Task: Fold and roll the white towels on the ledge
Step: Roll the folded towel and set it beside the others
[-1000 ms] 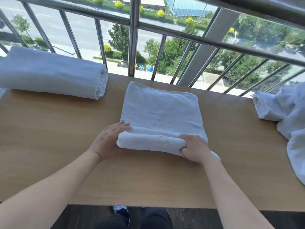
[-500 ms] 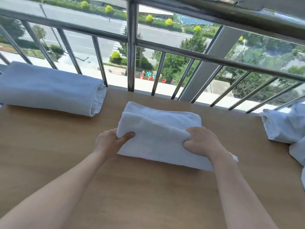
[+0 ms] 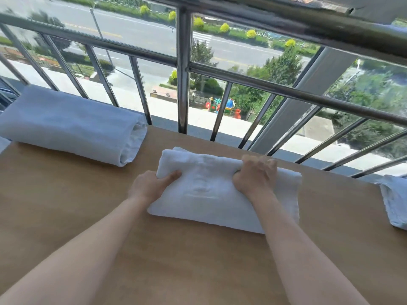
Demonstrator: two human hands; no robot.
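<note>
Crosswise, the towel (image 3: pixel 209 190) lies parallel to the railing (image 3: pixel 182 84), left grip (image 3: pixel 152 186) clasping its left end, right grip (image 3: pixel 255 175), nearer the railing, clutching right of middle.

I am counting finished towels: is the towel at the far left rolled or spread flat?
Rolled. The left towel lies as a thick cylinder; layered folds show at its right end.

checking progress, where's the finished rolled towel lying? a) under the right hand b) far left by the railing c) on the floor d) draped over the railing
b: the rolled towel lies on the ledge's far left, beside the railing bars.
</note>
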